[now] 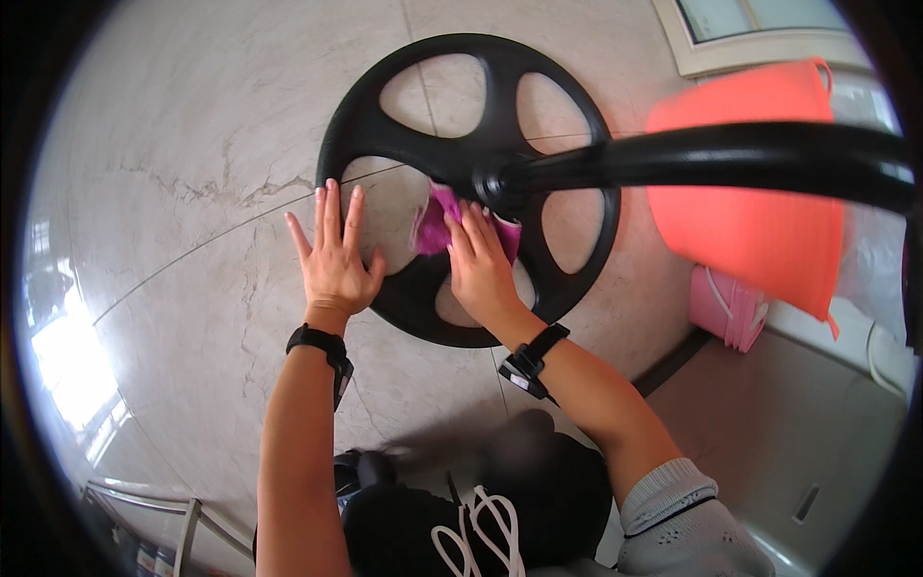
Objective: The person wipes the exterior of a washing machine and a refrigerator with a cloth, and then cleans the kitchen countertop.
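Observation:
A black, round, spoked base or wheel (476, 61) spans the middle of the view, with large rounded openings between its spokes. From its hub a thick black pole (721, 155) extends to the right. My left hand (337, 263) lies with fingers spread, its fingertips against the left part of the rim. Close to the hub, my right hand (479, 270) presses a purple cloth (436, 227) onto the black surface. Part of the cloth is hidden beneath my fingers. Both wrists wear black straps with small devices.
An orange flexible tub (750, 238) is behind the pole at right, above a pink bucket (725, 306). A pale-framed panel (685, 54) is at upper right. Veined stone-look tiles (180, 238) surround the base. A metal frame (189, 534) stands at lower left.

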`<action>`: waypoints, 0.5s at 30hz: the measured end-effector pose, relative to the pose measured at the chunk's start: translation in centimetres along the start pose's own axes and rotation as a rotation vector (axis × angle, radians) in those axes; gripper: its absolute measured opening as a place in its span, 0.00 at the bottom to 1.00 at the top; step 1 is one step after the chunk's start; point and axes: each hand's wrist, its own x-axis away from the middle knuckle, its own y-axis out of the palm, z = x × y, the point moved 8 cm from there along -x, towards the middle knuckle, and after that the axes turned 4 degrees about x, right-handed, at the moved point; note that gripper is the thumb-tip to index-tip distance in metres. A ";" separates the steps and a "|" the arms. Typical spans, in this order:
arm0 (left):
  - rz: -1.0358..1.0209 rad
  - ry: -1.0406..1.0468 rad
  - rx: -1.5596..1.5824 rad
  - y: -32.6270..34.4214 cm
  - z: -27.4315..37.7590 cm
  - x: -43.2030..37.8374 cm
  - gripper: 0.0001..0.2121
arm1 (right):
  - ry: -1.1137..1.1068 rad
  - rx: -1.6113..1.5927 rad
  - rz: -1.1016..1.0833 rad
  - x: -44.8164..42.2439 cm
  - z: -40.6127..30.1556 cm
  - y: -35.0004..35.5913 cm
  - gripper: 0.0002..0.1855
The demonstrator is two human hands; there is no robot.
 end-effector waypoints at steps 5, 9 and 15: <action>-0.004 0.044 -0.128 0.4 1.1 -0.2 0.35 | 0.270 -0.249 -0.105 8.5 6.3 -2.6 0.11; 0.029 0.073 -0.336 0.3 1.3 0.8 0.38 | 0.407 -0.332 0.350 8.1 9.8 -10.9 0.07; -0.178 -0.032 0.345 1.4 12.9 -2.3 0.43 | 0.195 -0.054 0.417 1.9 13.0 -6.8 0.18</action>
